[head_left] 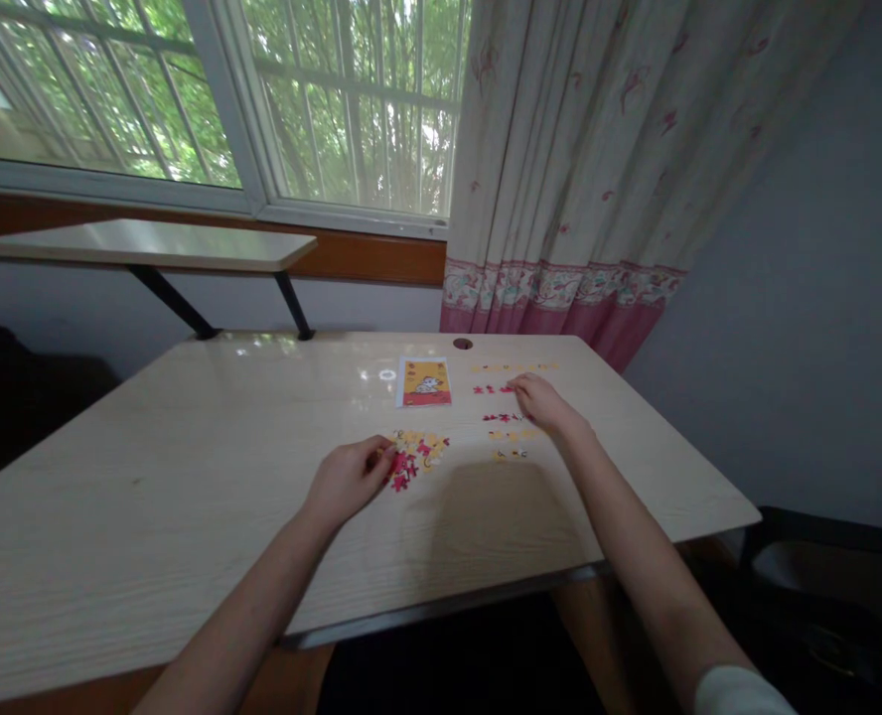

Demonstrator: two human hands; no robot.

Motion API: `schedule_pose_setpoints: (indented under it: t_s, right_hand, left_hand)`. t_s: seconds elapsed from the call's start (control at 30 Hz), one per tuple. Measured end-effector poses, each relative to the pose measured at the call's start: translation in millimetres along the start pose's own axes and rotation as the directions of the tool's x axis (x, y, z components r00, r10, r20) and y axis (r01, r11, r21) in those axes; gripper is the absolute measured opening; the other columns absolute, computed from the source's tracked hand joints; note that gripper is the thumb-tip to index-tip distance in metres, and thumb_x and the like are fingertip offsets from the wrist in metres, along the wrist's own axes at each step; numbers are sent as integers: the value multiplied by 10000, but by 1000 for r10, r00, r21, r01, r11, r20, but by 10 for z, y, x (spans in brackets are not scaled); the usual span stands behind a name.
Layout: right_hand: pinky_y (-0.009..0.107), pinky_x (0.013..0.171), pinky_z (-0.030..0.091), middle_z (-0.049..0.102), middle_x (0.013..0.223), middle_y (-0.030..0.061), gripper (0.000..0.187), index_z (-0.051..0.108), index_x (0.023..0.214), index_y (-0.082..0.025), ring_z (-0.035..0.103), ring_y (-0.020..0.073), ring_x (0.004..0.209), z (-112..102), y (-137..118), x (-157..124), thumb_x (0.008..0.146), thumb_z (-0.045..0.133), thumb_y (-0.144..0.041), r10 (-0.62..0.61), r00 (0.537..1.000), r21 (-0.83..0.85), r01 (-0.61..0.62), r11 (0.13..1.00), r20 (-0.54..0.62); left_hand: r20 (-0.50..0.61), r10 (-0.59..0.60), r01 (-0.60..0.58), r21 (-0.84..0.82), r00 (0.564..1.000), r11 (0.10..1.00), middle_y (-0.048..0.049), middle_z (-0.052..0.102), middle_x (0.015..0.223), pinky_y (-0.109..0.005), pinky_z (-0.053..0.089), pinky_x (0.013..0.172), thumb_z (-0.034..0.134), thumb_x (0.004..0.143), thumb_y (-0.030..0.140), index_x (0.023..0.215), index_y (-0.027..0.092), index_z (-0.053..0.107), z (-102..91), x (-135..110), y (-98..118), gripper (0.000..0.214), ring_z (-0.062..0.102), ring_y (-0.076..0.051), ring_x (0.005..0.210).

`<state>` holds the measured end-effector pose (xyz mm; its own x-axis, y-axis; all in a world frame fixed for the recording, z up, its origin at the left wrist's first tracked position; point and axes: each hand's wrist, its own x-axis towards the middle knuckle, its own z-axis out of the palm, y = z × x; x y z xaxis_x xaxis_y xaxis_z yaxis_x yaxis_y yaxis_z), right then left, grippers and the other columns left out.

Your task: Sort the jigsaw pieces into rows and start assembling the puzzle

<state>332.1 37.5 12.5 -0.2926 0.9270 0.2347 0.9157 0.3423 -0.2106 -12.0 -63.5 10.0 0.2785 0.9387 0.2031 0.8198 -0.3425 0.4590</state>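
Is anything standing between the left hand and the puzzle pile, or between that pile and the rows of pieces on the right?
Nothing visible does. The left hand is at the left edge of the pile, and tabletop shows between it and the rows. The picture card lies beyond the pile.

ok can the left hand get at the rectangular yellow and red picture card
Likely yes: the left hand, at the loose red-and-yellow jigsaw pieces, is just short of the picture card, which lies uncovered, with the right hand off to its right.
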Motion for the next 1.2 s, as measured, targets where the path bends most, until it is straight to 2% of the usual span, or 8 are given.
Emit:
schedule_pose_setpoints:
  t_s: [0.23, 0.63, 0.87, 1.0, 1.1, 1.2]
  right_hand:
    - [301, 944, 380, 604, 1181, 70, 355, 616, 1126, -193, 531, 180, 1090, 48, 173, -77, 874, 369, -158, 87, 992, -33, -85, 996, 91]
    - [320, 950, 339, 570, 1197, 73, 361, 588, 1180, -235, 463, 193, 1091, 124, 43, -43, 897, 368, -195, 26, 999, -84, -23, 996, 35]
    - [298, 932, 334, 566, 1204, 75, 366, 574, 1197, -226, 458, 186, 1086, 67, -22, -46, 914, 342, -228, 54, 998, -108, -51, 993, 28]
    - [319, 925, 328, 599, 1154, 73, 356, 593, 1166, -224, 471, 204, 1065, -15, 51, -102, 908, 348, -239, 136, 991, -158, -134, 978, 2]
    - [327, 913, 330, 602, 1164, 64, 352, 605, 1145, -223, 468, 218, 1071, -21, 103, -121, 899, 353, -230, 183, 982, -177, -174, 969, 37]
    - [319, 913, 328, 600, 1177, 51, 363, 593, 1161, -222, 467, 213, 1074, 15, 124, -104, 900, 340, -221, 174, 982, -155, -162, 974, 70]
  left_hand:
    - [-6, 5, -5, -6, 1000, 1000, -8, 616, 595, -225, 309, 510, 362, 862, 430, 877, 199, 634, -5, -11, -18, 357, 530, -142, 531]
    - [-8, -1, 1, -16, 1000, 1000, -8, 624, 602, -227, 310, 510, 368, 858, 437, 871, 197, 635, -11, -7, -11, 359, 533, -145, 530]
    - [-7, -8, 8, -19, 1000, 1000, -3, 611, 582, -227, 309, 508, 372, 856, 441, 861, 200, 635, 2, 0, -21, 356, 528, -145, 522]
    - [-10, -7, 6, -31, 1000, 1000, -2, 615, 591, -227, 314, 514, 372, 858, 447, 876, 200, 631, -1, -5, -16, 358, 533, -145, 529]
    - [-5, -9, 9, -23, 1000, 1000, -3, 617, 591, -227, 312, 512, 375, 856, 443, 873, 201, 634, 0, -4, -25, 355, 534, -146, 529]
    - [-14, -4, 4, -16, 1000, 1000, -6, 620, 598, -226, 313, 514, 377, 854, 437, 864, 200, 635, 6, 0, -41, 350, 535, -145, 533]
